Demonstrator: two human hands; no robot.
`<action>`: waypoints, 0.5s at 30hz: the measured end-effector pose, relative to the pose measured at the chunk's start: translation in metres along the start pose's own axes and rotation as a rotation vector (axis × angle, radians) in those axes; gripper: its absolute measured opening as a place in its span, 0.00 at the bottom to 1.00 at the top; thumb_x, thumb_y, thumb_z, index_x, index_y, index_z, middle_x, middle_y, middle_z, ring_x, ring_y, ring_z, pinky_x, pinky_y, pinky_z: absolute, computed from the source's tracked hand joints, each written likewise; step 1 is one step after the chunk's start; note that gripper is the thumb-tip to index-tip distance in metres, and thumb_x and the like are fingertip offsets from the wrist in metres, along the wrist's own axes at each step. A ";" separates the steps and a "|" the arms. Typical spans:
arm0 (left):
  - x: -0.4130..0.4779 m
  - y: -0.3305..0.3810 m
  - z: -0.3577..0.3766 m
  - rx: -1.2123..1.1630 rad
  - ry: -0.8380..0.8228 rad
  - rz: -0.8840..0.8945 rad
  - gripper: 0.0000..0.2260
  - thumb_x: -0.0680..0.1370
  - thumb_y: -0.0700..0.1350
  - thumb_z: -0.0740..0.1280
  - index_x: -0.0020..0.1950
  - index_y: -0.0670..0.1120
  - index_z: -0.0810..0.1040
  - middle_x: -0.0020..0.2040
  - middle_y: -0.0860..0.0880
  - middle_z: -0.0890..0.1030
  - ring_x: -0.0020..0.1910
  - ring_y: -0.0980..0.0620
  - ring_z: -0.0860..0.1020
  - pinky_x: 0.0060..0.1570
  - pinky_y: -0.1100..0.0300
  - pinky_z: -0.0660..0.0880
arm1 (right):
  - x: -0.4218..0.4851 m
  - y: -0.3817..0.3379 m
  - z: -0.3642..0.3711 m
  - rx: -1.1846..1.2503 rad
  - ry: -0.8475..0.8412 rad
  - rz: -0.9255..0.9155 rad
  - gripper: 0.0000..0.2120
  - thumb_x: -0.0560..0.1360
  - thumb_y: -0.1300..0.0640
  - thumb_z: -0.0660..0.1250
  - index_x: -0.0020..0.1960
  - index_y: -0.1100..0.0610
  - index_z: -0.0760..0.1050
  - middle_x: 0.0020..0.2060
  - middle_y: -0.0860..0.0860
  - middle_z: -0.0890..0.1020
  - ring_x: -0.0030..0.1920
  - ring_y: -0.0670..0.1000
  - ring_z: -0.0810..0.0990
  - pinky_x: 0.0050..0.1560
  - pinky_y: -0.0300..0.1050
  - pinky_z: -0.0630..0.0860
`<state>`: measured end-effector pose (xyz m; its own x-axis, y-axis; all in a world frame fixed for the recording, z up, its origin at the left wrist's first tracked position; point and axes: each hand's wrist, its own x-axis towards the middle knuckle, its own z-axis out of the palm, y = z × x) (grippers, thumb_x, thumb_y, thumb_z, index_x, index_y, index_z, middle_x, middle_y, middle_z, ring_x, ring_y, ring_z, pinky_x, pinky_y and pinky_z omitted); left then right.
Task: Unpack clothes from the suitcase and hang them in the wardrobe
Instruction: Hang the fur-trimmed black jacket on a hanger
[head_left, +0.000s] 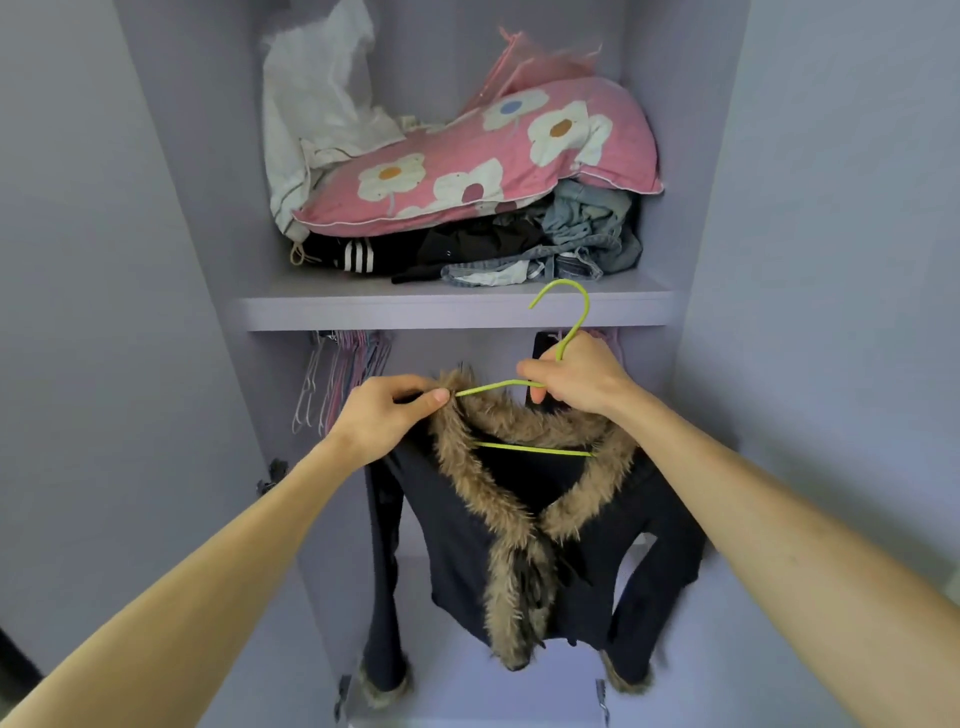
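Between both gripping hands, left (387, 415) and right (576, 374): green hanger (574, 325) bearing fur-collared cardigan (519, 545).

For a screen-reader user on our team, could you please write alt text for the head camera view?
A person's right hand holds a green hanger carrying a dark fur-trimmed top, while the left hand pinches its fur collar, in front of an open lilac wardrobe. The shelf above holds a pink flowered pillow and piled clothes.
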<state>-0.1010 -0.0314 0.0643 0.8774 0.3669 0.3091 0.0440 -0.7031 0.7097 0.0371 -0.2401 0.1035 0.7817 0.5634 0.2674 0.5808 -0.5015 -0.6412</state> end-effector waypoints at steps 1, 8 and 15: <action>0.001 0.003 0.002 -0.040 0.030 -0.003 0.07 0.78 0.56 0.68 0.49 0.56 0.84 0.47 0.61 0.84 0.48 0.67 0.78 0.46 0.78 0.67 | -0.001 0.001 0.003 -0.023 -0.005 -0.005 0.17 0.72 0.51 0.68 0.27 0.54 0.82 0.23 0.51 0.78 0.26 0.48 0.75 0.37 0.46 0.77; 0.001 0.004 0.021 0.056 -0.046 0.004 0.16 0.76 0.62 0.69 0.58 0.55 0.82 0.54 0.59 0.83 0.54 0.62 0.78 0.60 0.61 0.72 | -0.010 0.001 0.015 -0.091 -0.090 -0.036 0.24 0.78 0.41 0.63 0.30 0.52 0.83 0.30 0.52 0.82 0.34 0.49 0.81 0.38 0.40 0.71; 0.002 0.018 0.036 0.291 -0.050 0.270 0.11 0.82 0.54 0.62 0.44 0.50 0.71 0.32 0.52 0.73 0.34 0.49 0.73 0.38 0.49 0.69 | -0.027 0.002 0.001 0.039 -0.027 -0.091 0.26 0.78 0.38 0.61 0.41 0.58 0.84 0.30 0.43 0.84 0.32 0.40 0.81 0.45 0.41 0.77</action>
<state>-0.0813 -0.0651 0.0555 0.8977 0.1207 0.4238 -0.0639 -0.9160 0.3961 0.0172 -0.2556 0.0937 0.7194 0.6232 0.3068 0.6395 -0.4218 -0.6428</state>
